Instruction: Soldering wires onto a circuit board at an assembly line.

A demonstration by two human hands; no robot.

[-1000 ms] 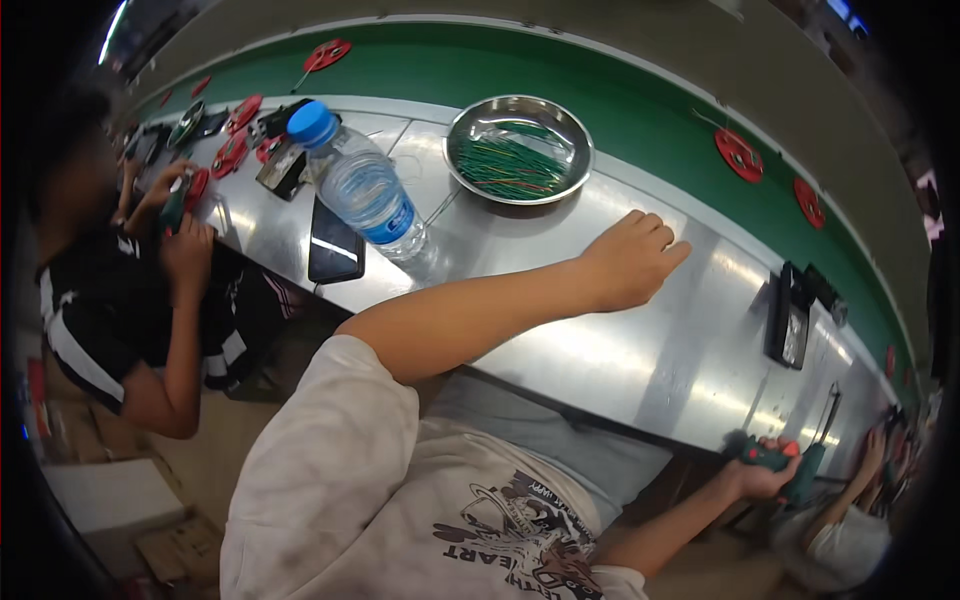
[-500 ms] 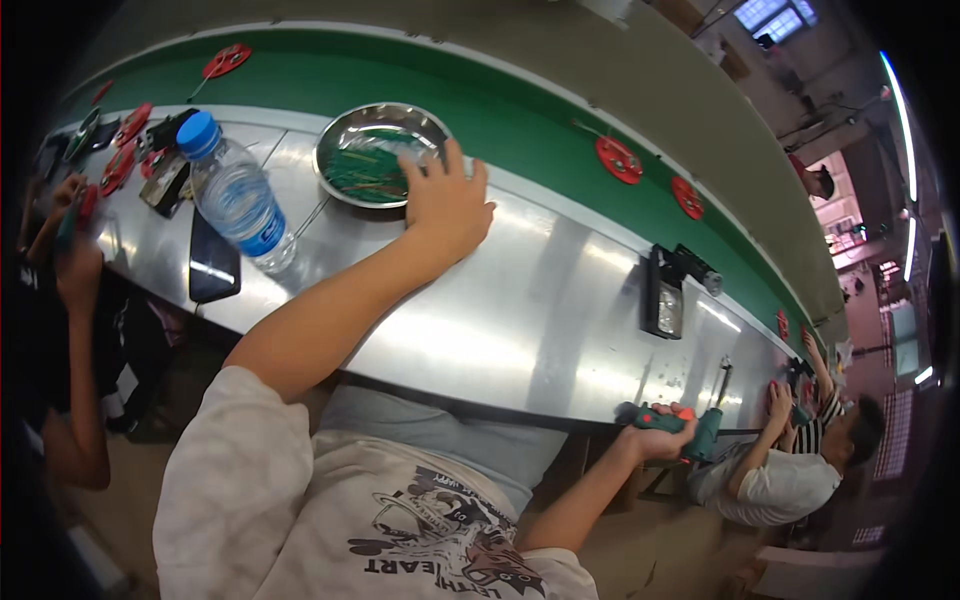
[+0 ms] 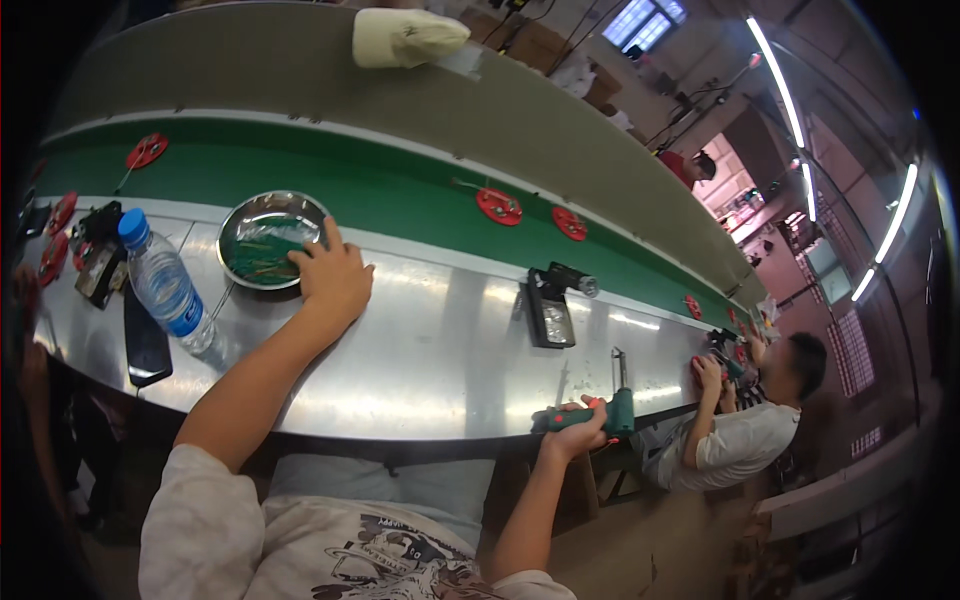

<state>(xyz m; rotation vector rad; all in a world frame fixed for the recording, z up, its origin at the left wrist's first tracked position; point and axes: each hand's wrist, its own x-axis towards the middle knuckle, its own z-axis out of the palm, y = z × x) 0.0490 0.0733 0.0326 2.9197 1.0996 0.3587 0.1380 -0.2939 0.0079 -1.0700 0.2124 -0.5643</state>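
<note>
A shiny metal bowl [image 3: 232, 214] stands on the steel worktop and holds a bundle of thin green wires [image 3: 262, 258]. My left hand [image 3: 335, 276] is at the bowl's right rim, fingers apart, with the fingertips reaching over the edge; I cannot see any wire held between them. At the bench's near edge, my right hand [image 3: 580, 432] is wrapped round a dark green soldering gun [image 3: 620, 410] with orange-red parts. Its thin metal tip points up and away from me over the worktop.
Left of the bowl stand a water bottle [image 3: 168, 285] with a blue cap and a black phone [image 3: 146, 338]. A black soldering stand [image 3: 549, 318] sits farther right. Red discs [image 3: 498, 206] lie along the green strip [image 3: 400, 200]. Another person [image 3: 735, 425] works at the right.
My view has turned, so the bench appears lower and farther left. My left hand stays at the bowl's rim, fingers still spread. The soldering gun is still in my right hand.
</note>
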